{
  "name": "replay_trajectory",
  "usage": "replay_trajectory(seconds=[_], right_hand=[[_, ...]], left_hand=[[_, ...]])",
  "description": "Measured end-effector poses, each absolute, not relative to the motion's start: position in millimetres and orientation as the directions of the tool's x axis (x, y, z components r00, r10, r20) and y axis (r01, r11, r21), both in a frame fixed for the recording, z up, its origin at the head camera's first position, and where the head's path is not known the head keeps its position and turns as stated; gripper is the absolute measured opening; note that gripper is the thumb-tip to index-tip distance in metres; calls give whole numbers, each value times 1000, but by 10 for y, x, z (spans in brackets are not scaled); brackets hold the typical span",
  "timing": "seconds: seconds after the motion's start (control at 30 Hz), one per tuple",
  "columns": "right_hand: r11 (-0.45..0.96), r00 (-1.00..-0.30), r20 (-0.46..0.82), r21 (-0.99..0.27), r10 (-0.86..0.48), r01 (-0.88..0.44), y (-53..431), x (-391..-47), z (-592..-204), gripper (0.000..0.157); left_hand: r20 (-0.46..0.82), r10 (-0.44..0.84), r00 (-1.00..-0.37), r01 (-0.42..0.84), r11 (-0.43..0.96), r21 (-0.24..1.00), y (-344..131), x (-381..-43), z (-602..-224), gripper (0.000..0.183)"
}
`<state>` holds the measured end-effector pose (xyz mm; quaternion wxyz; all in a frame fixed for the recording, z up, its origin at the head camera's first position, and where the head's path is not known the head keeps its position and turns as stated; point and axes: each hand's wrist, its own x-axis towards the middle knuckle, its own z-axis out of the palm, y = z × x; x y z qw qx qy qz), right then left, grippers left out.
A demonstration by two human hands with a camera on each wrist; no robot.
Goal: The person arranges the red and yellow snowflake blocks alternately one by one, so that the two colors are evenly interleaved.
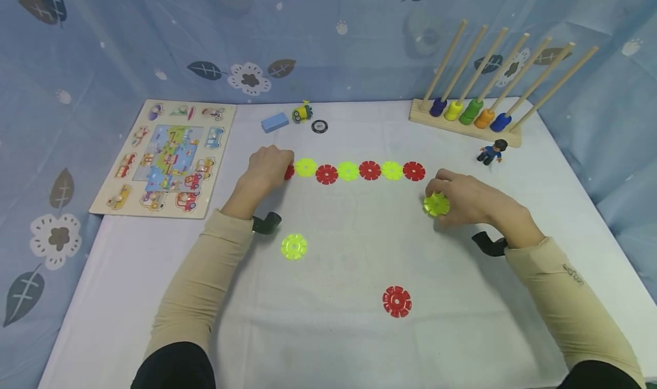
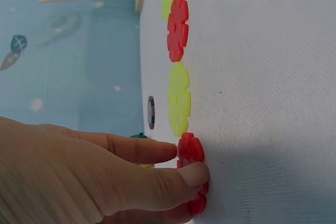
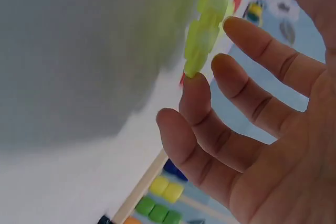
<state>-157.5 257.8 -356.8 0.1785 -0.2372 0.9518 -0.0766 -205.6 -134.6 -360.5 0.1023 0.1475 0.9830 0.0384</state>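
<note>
A row of red and yellow-green flower-shaped plastic discs (image 1: 369, 170) runs across the middle of the table, colours alternating. At its left end my left hand (image 1: 268, 169) pinches a red disc (image 2: 191, 148) between thumb and fingers, right beside a yellow-green disc (image 2: 179, 100). Past the row's right end, my right hand (image 1: 464, 199) holds another yellow-green disc (image 1: 436, 205) by its edges, thumb on one side and fingertips on the other. Nearer the front lie a loose yellow-green disc (image 1: 294, 247) and a loose red disc (image 1: 397, 302).
A wooden puzzle board (image 1: 215, 198) lies at the left. Behind the row sit a blue block (image 1: 274, 122), a small yellow-green toy (image 1: 302, 112) and a black ring-marked disc (image 1: 319, 126). A peg stand (image 1: 426, 114) with coloured beads and a toy figure (image 1: 493, 152) stand back right.
</note>
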Motion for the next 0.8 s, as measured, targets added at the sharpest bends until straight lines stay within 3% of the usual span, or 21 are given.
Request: replay_trajectory(seconds=[0.37, 0.8], right_hand=[[904, -882, -227, -214, -414, -370, 2739, -2008, -3519, 45], [917, -880, -281, -224, -384, -329, 2747, -2282, -3660, 46]], left_hand=[[-181, 304, -935, 291, 952, 98, -1354, -2043, -3596, 29], [-181, 301, -936, 286, 952, 104, -1366, -2048, -3613, 27]])
